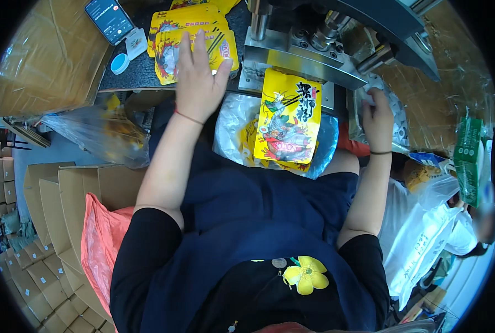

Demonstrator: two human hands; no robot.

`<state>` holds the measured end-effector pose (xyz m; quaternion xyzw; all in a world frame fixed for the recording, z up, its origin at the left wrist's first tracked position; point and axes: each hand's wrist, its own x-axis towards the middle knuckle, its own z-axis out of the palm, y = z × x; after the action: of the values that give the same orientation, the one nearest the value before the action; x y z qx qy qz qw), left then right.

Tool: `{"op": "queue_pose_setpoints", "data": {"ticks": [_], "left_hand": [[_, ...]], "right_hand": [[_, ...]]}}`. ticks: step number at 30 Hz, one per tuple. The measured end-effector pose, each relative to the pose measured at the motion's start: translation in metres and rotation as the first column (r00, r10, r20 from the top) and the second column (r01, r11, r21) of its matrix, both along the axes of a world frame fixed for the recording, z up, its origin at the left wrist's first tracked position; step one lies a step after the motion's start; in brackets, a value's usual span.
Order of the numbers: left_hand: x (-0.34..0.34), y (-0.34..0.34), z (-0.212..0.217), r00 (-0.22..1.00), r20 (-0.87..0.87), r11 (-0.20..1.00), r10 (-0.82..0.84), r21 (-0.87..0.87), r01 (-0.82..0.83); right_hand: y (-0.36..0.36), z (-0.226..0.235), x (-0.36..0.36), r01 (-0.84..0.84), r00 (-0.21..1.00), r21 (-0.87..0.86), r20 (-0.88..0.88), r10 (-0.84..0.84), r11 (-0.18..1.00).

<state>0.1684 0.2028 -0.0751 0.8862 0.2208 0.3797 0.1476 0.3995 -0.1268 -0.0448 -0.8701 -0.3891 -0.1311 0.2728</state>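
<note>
My left hand [198, 83] lies with fingers spread on a fanned stack of yellow printed pouches [167, 28] on the dark tabletop. A single yellow pouch [288, 127] hangs over the front edge of a metal press [305, 58], its top end at the press and untouched by either hand. Beneath that pouch, a clear plastic bag [233, 119] on my lap area holds more yellow pouches. My right hand [378, 119] is at a clear bin of small white patterned pieces [397, 108], right of the press. Its fingers are curled in; what they hold is hard to make out.
A lit phone [110, 21] leans on a small stand beside a round white-and-blue lid [120, 64]. Large cardboard boxes [42, 61] flank both sides. A plastic bag with yellow contents [111, 136] hangs at left; white sacks [419, 238] and a green package [469, 161] are at right.
</note>
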Motion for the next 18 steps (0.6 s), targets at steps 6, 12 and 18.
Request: {"op": "queue_pose_setpoints", "data": {"ticks": [6,12,18], "left_hand": [[-0.055,-0.007,-0.010,0.947,-0.257,0.959,-0.193,0.156,0.237],[-0.060,-0.041,0.009,0.894,0.072,0.529,-0.441,-0.784,0.324],[-0.039,-0.098,0.019,0.772,0.263,0.088,-0.579,-0.921,0.380]], "right_hand": [[-0.012,0.014,-0.037,0.052,0.891,0.239,-0.451,0.063,0.970],[0.039,0.046,-0.094,-0.455,0.730,0.351,-0.379,0.569,0.818],[0.074,0.048,-0.104,-0.324,0.713,0.543,-0.399,0.577,0.775]]}}
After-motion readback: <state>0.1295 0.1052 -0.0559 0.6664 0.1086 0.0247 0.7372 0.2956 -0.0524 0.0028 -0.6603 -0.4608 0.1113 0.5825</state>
